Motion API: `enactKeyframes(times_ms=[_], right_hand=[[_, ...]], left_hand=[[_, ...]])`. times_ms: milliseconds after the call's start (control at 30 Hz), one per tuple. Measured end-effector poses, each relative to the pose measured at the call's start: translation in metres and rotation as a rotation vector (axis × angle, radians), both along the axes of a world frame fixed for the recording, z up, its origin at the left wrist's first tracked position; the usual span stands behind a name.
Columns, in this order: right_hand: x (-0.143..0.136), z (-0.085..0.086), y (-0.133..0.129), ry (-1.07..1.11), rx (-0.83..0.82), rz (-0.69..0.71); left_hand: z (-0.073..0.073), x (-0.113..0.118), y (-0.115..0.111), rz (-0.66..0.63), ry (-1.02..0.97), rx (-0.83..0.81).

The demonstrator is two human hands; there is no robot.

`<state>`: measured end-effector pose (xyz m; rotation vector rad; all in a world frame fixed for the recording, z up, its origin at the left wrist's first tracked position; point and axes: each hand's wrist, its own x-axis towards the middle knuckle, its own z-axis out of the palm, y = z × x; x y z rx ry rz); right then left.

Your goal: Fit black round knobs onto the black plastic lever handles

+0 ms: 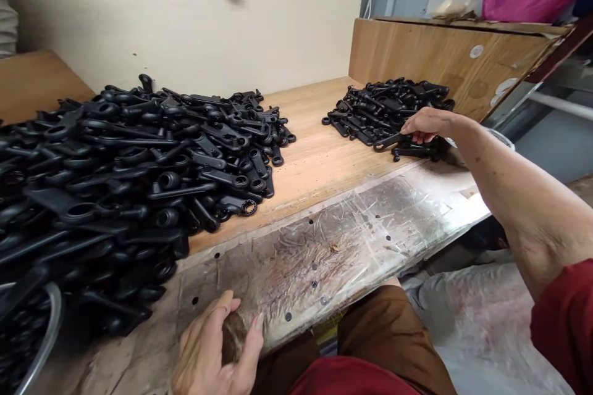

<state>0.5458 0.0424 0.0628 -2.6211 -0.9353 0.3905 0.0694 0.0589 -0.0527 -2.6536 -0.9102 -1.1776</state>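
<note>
I see the right hand (pixel 427 125) pinching one black part (pixel 388 142) at the smaller pile (pixel 377 105), towards the surface's (pixel 308 157) right edge; the left hand (pixel 208 345), fingers spread, holds nothing by the front edge. A sure, light pinch should avoid dragging the pile.

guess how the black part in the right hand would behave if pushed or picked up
The black part is probably stiff: it juts straight out from the right hand. Its smooth, faintly shiny surface may make it a bit slippery. Being long and flattish, it would likely slide rather than roll.
</note>
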Motion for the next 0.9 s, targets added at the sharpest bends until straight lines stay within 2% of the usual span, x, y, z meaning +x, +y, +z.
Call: enactKeyframes(times_ms=[167,267,333,400,500,600,900], right_hand=[[-0.014,0.02,-0.004,-0.223,0.007,0.009],[-0.036,0.022,0.004,-0.416,-0.031,0.032],[-0.052,0.012,0.014,-0.539,-0.083,0.08],[-0.066,-0.005,0.027,-0.614,-0.142,0.159],[-0.079,-0.032,0.042,-0.62,-0.233,0.265],[-0.084,-0.051,0.051,-0.604,-0.326,0.319],[-0.093,-0.071,0.05,-0.709,-0.419,0.306]], left_hand=[[-0.001,0.001,0.0,-0.012,0.012,0.022],[-0.002,0.001,0.0,-0.012,0.016,0.017],[-0.003,0.001,0.0,-0.021,0.005,0.023],[-0.002,0.0,0.0,-0.032,-0.004,0.031],[-0.002,-0.001,0.0,-0.039,-0.01,0.042],[-0.002,-0.002,-0.001,-0.032,-0.016,0.038],[-0.005,-0.005,0.0,-0.044,-0.011,0.042]])
